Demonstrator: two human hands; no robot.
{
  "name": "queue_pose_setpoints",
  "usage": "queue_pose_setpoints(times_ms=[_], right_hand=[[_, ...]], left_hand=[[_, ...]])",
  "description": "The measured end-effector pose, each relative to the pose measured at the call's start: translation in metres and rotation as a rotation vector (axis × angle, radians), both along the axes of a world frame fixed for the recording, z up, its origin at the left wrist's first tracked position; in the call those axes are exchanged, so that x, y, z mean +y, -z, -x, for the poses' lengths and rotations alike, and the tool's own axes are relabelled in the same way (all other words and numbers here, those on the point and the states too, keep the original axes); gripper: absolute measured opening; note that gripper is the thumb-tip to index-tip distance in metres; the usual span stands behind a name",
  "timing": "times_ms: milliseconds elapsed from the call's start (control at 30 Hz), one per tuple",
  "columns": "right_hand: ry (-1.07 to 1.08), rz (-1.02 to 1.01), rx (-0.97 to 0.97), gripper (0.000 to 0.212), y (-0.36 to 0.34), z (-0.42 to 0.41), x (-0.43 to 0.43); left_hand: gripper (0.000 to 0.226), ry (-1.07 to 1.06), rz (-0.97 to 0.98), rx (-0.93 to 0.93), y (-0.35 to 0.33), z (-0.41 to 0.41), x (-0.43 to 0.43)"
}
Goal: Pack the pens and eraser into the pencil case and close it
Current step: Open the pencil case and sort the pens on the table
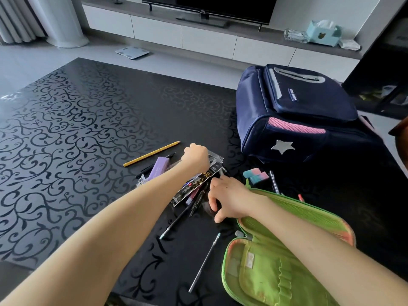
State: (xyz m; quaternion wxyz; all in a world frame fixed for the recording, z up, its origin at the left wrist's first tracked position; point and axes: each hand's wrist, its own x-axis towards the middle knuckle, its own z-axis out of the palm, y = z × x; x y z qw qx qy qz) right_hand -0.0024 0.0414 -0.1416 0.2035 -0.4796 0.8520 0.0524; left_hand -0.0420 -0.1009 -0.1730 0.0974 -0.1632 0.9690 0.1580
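Note:
The green pencil case (276, 263) lies unzipped and spread open at the near right. A pink-and-blue eraser (256, 176) sits beyond it. A heap of dark pens (194, 203) and a black-and-gold pen packet (195, 184) lie mid-table. My right hand (229, 200) reaches over the case edge, its spread fingertips touching the heap. My left hand (196, 155) is further out, fingers curled down out of sight onto a clear plastic packet (215, 159). A yellow pencil (152, 153), a purple box (157, 168), a black refill (176, 224) and a silver refill (204, 261) lie loose.
A navy backpack (298, 115) with a silver star lies on the table's far right, close behind the eraser. More pens (274, 183) lie between the backpack and the case. The black patterned table (72, 120) stretches left. A TV cabinet (198, 36) stands beyond.

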Motion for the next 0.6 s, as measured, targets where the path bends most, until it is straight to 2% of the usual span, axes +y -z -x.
queue_pose_setpoints(times_ms=[100, 167, 233, 267, 333, 400, 433, 500, 600], right_hand=[[0.039, 0.048, -0.015, 0.039, 0.004, -0.002, 0.006], [0.061, 0.072, -0.030, 0.049, 0.004, -0.002, 0.008], [0.103, 0.091, -0.080, 0.049, 0.002, 0.000, 0.010], [0.170, 0.154, -0.141, 0.044, 0.000, 0.004, 0.010], [0.389, 0.405, -0.241, 0.026, -0.006, 0.015, 0.008], [0.583, 0.638, -0.117, 0.017, -0.011, 0.033, 0.000], [0.657, 0.689, -0.038, 0.018, -0.011, 0.043, -0.005], [0.763, 0.638, 0.037, 0.021, -0.007, 0.061, -0.021], [0.810, 0.390, 0.007, 0.037, 0.009, 0.082, -0.043]], left_hand=[[0.013, 0.003, -0.054, -0.008, -0.003, -0.002, 0.003], [0.023, -0.002, -0.116, -0.004, -0.007, -0.001, 0.004], [0.016, -0.012, -0.198, 0.044, -0.014, -0.003, 0.000], [0.009, -0.021, -0.232, 0.079, -0.019, -0.004, -0.002], [0.006, -0.052, -0.272, 0.153, -0.029, -0.005, -0.010], [0.007, -0.095, -0.271, 0.195, -0.037, -0.008, -0.018], [0.008, -0.119, -0.270, 0.212, -0.041, -0.010, -0.022], [0.010, -0.163, -0.314, 0.279, -0.042, -0.012, -0.032], [0.019, -0.225, -0.518, 0.407, -0.044, -0.017, -0.048]])
